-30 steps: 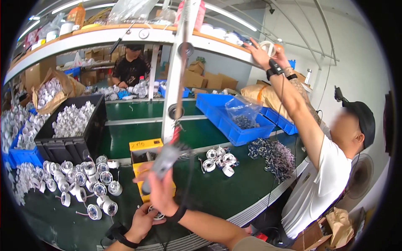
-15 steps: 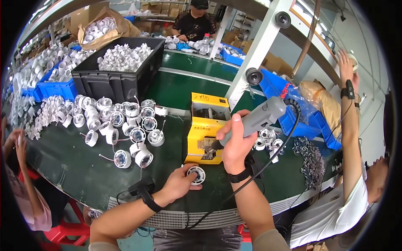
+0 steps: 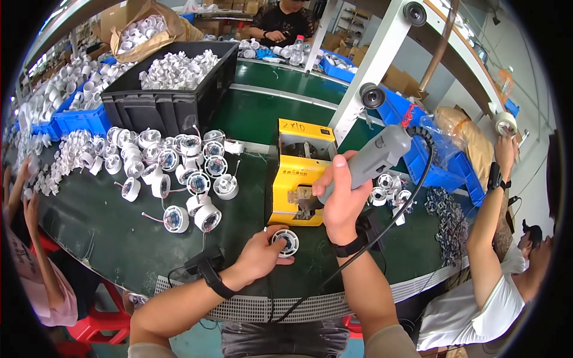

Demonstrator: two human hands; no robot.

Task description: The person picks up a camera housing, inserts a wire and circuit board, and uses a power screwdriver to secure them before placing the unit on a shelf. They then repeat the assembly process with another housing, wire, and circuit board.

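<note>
**White round plastic housing (image 3: 292, 244) pinched in the left hand (image 3: 261, 253)**

From where I stand, it looks light and stiff, its smooth rim perhaps a little slippery; I'd take it by the outer edge, sparing the likely fragile dark insides. The thumb and fingers close on its left side, low over the smooth dark green surface (image 3: 113, 238); whether it rests there, I can't tell.

Just beyond, the right hand (image 3: 343, 206) wraps round a grey, cylindrical, hard-cased power driver (image 3: 379, 156), probably the heavier load, with a black, partly coiled cable (image 3: 427, 152). Its tip end is by a yellow, open-fronted box (image 3: 289, 206); contact is hidden.

Leftward lie glossy white drum-shaped housings (image 3: 206, 216) with thin wires. Farther off, a rigid black plastic bin (image 3: 149, 113) brims with small white pieces (image 3: 179, 70).
</note>
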